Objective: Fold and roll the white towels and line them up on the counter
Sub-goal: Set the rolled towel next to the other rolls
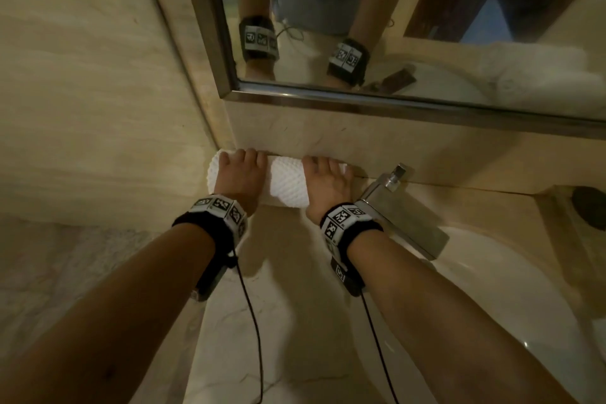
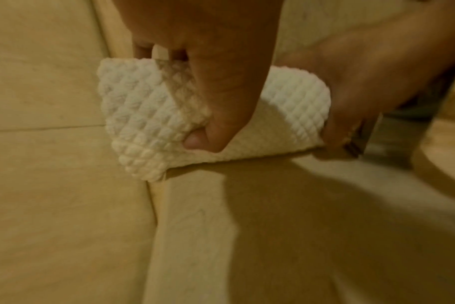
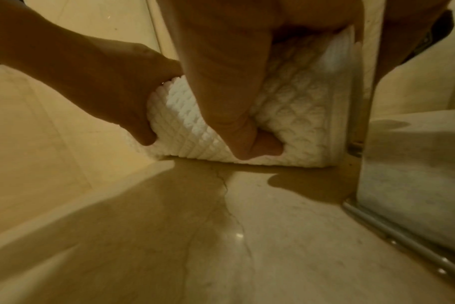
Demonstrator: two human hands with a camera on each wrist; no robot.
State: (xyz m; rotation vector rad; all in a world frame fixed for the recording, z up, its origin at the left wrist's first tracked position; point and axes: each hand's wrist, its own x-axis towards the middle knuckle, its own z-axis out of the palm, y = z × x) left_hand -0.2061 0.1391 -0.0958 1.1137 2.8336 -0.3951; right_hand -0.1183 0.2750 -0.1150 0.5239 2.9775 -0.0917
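Head view: both hands, left point(image 1: 236, 178) and right point(image 1: 329, 186), grip the rolled towel point(image 1: 288, 185).

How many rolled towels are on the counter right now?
1. The rolled towel lies against the back wall in the counter's left corner, under both hands. The mirror reflects more white towels off to the right, out of direct view.

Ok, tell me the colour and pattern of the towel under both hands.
The towel is white, with a raised diamond waffle texture; the left wrist view shows it best.
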